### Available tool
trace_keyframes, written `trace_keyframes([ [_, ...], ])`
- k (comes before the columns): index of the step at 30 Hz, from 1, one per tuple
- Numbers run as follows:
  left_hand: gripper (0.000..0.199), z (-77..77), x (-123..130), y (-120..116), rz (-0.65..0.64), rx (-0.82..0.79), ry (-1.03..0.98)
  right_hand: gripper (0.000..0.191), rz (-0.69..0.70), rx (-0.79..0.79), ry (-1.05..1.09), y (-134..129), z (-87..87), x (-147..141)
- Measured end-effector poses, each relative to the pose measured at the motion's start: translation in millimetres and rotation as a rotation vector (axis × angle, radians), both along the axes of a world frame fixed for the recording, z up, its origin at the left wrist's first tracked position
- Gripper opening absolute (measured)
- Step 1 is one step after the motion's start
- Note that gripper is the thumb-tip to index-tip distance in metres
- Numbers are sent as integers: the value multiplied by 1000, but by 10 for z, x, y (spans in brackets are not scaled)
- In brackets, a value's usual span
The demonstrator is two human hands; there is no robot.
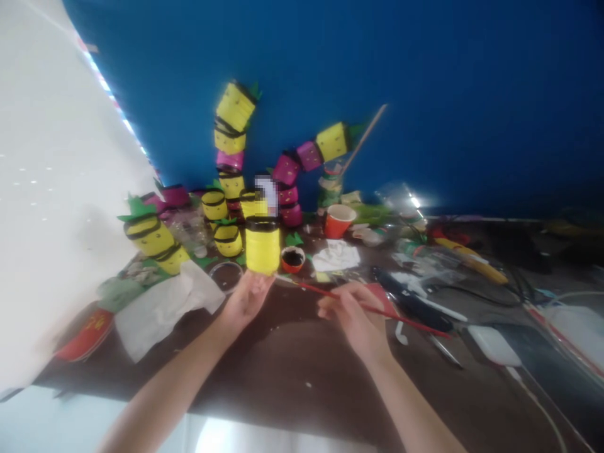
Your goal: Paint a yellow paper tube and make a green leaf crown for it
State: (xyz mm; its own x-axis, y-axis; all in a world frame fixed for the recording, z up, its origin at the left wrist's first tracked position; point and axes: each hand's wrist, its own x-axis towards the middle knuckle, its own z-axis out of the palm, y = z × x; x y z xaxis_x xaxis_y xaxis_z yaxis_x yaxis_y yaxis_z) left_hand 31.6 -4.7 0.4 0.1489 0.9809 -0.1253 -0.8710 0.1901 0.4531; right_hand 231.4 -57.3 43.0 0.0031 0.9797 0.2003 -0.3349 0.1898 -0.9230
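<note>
The yellow cup (263, 250) is held up over the near middle of the table (283, 384), its black rim upward. Its left-hand neighbours suggest how far along it is: the rim band appears done, while the dark dots and green leaves they carry seem to be left, none showing on this side. Its wall is bright, glossy-looking and plain yellow, roughly upright, though blur hides finer marks.

The left hand (252, 294) has its fingers bunched at the cup's lower end; whether any go inside cannot be told. The right hand (358, 311) pinches a red brush (377, 308), fingers curled closely around it, its tip pointing left, near the cup's base; contact is unclear.

Just right of the cup stands a small pot (291, 269) of dark paint, then a tissue (336, 256), with a red cup (334, 228) farther back. To the far left are dotted yellow cups (228, 241); behind rise a yellow-and-magenta stack (230, 158) and a magenta one (285, 168).
</note>
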Motion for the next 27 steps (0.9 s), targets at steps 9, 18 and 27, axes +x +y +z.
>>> trace_keyframes([
  [9,44,-18,-30,-18,-46,41,-5,17,-69,14,-16,63,-103,51],
  [18,45,38,-16,-21,-49,-18,-24,18,-19,45,38,32,-32,40],
  [27,47,157,-44,-49,-72,-88,-45,16,-83,31,81,69,-7,61],
])
